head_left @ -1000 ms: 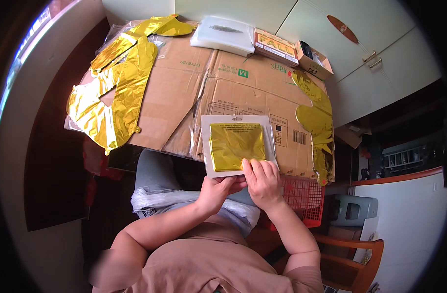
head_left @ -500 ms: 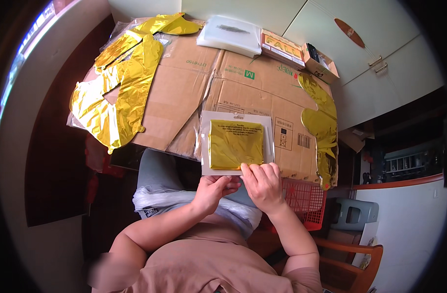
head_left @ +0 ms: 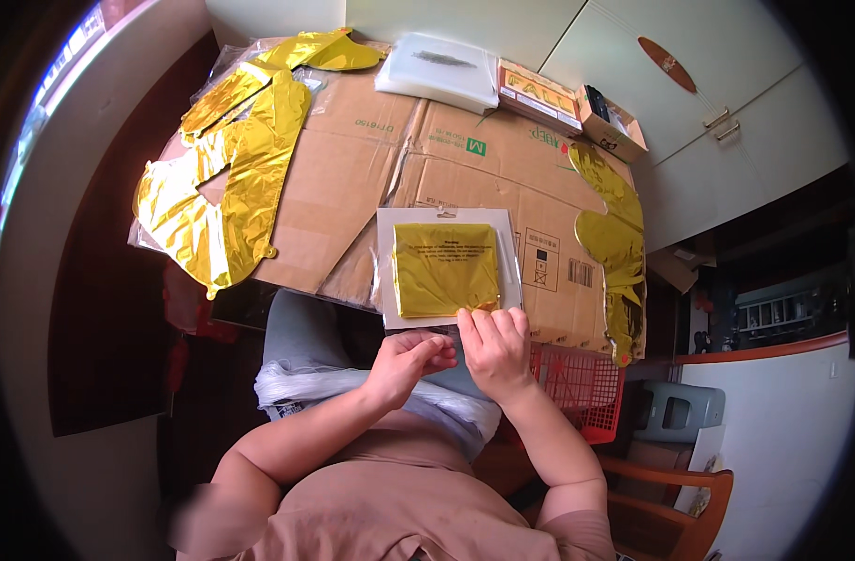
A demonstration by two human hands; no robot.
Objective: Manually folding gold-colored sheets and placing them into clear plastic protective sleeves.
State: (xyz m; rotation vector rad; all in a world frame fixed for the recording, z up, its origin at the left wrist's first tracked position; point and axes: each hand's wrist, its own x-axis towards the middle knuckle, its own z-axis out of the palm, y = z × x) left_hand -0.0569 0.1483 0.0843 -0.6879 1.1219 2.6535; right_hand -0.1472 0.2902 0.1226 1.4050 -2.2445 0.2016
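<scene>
over green-printed cardboard [head_left: 338, 187], right fingers [head_left: 489, 327] pinching dark-lettered gold packet [head_left: 444, 266], left fingers [head_left: 431, 349] curled, hold unclear

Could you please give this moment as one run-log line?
right hand: pinching packet at lower edge | left hand: curled, just below packet | gold foils: left and right on cardboard

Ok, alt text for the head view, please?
The right hand pinches the lower edge of a flat packet of folded gold foil on pale card; the left hand, fingers curled, sits just below. Beyond lies brown, flattened cardboard, with crinkled gold foil at its left and a wavy gold foil strip at its right.
</scene>
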